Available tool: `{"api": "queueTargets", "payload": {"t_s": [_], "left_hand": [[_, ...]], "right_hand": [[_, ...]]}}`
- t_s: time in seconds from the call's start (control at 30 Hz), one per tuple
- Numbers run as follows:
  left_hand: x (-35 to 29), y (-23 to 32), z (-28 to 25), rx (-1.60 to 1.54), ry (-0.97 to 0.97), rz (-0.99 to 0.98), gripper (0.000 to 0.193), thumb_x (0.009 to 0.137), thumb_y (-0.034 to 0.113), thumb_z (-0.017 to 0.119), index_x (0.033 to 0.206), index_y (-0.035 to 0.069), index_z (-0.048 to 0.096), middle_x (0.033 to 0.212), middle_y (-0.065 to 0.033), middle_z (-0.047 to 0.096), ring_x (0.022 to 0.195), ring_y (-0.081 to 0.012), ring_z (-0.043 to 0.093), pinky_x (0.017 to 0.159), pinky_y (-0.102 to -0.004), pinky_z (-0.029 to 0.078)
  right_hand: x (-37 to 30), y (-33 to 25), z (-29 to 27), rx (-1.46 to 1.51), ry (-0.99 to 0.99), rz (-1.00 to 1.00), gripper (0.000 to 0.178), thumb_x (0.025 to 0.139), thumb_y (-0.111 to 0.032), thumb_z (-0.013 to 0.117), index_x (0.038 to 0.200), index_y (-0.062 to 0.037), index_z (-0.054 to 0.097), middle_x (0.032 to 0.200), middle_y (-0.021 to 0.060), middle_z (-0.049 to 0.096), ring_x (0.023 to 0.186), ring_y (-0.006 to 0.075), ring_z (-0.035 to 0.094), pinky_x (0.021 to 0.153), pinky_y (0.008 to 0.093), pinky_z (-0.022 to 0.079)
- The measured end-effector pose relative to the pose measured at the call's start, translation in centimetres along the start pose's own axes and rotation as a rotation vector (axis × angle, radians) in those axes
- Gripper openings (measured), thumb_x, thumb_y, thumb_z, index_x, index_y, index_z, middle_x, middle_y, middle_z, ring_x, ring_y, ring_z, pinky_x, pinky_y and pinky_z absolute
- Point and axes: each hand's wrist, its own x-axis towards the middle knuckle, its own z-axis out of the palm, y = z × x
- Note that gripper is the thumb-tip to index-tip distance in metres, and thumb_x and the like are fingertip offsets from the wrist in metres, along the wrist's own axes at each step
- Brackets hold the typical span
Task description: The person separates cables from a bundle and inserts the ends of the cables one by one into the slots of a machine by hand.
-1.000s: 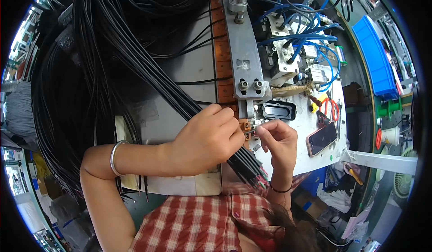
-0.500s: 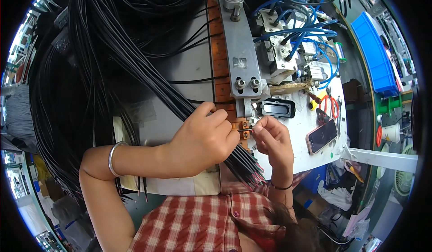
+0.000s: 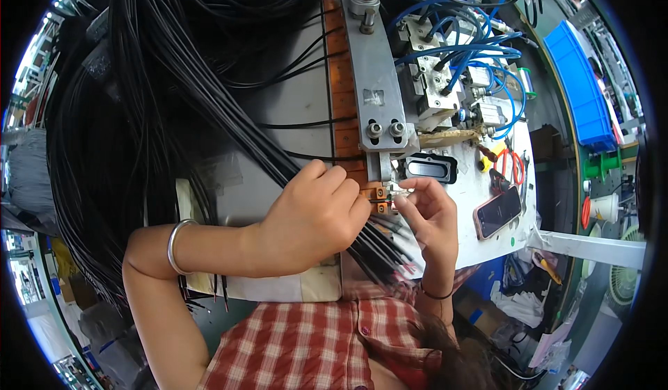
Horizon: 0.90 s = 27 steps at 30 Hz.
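Note:
My left hand (image 3: 316, 212) is closed, its thumb and forefinger pinching a thin black cable that runs out to the right across a small orange block (image 3: 379, 192). A thick bundle of black cables (image 3: 229, 115) passes beneath this hand. Its loose ends (image 3: 386, 258), several with red tips, come out below, toward my body. Right at the end of the pinched cable is my right hand (image 3: 433, 216), its thumb and forefinger slightly apart and the other fingers curled. I see nothing held in it. The cable's tip is too small to make out.
A metal clamp bar (image 3: 379, 84) lies over an orange strip (image 3: 342, 98) that several cables enter. Valves with blue hoses (image 3: 480, 49) stand at the back right. A black oval frame (image 3: 431, 169), a phone (image 3: 498, 212) and red-handled scissors (image 3: 516, 164) lie right of my hands.
My right thumb and forefinger have parted from a pinch at the cable's end. The loose cable ends below have shifted and are blurred. My left hand has stayed almost still.

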Motion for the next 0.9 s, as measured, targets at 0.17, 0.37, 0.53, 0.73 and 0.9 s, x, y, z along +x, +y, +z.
{"api": "queueTargets", "payload": {"t_s": [0.17, 0.37, 0.53, 0.73, 0.9], "left_hand": [[0.0, -0.2, -0.3, -0.045, 0.0, 0.027, 0.02, 0.061, 0.009, 0.056, 0.078, 0.001, 0.056, 0.063, -0.0038, 0.043, 0.061, -0.019, 0.044, 0.056, -0.0303, 0.034], [0.0, -0.2, 0.0, -0.107, 0.048, -0.007, 0.025, 0.06, 0.008, 0.056, 0.083, -0.001, 0.057, 0.063, -0.0045, 0.043, 0.061, -0.0189, 0.044, 0.056, -0.0303, 0.034], [0.0, -0.2, -0.3, -0.125, 0.104, 0.003, 0.018, 0.06, 0.008, 0.056, 0.077, 0.001, 0.054, 0.063, -0.005, 0.042, 0.061, -0.0201, 0.043, 0.056, -0.0312, 0.034], [0.3, -0.1, -0.5, -0.135, 0.076, -0.032, 0.013, 0.06, 0.008, 0.056, 0.07, 0.003, 0.051, 0.063, -0.0058, 0.043, 0.063, -0.0203, 0.044, 0.057, -0.0308, 0.034], [0.2, -0.3, -0.2, -0.124, 0.091, -0.006, 0.01, 0.059, 0.008, 0.057, 0.064, 0.004, 0.05, 0.062, -0.0059, 0.045, 0.065, -0.019, 0.045, 0.058, -0.0288, 0.035]], "right_hand": [[-0.5, -0.1, 0.7, 0.062, -0.022, -0.201, 0.013, 0.076, 0.004, 0.064, 0.089, 0.0046, 0.061, 0.074, 0.0009, 0.055, 0.062, 0.0045, 0.048, 0.059, 0.0171, 0.039], [-0.6, -0.4, 1.0, 0.059, 0.03, -0.199, 0.01, 0.076, 0.006, 0.063, 0.086, 0.0058, 0.061, 0.075, 0.0049, 0.058, 0.059, 0.0049, 0.05, 0.054, 0.0164, 0.039], [-0.6, -0.1, 0.8, 0.121, 0.077, -0.147, 0.01, 0.078, 0.004, 0.063, 0.088, 0.0048, 0.062, 0.075, 0.0043, 0.06, 0.057, 0.0037, 0.05, 0.05, 0.0158, 0.038], [-0.8, -0.5, 0.6, 0.198, 0.04, -0.054, 0.008, 0.077, 0.004, 0.062, 0.085, 0.0044, 0.061, 0.075, 0.0075, 0.059, 0.053, 0.0056, 0.049, 0.045, 0.016, 0.037], [-0.3, -0.2, -0.2, 0.28, -0.229, -0.032, 0.005, 0.077, 0.002, 0.062, 0.081, 0.0035, 0.06, 0.075, 0.0084, 0.059, 0.05, 0.0058, 0.048, 0.041, 0.0164, 0.035]]}}
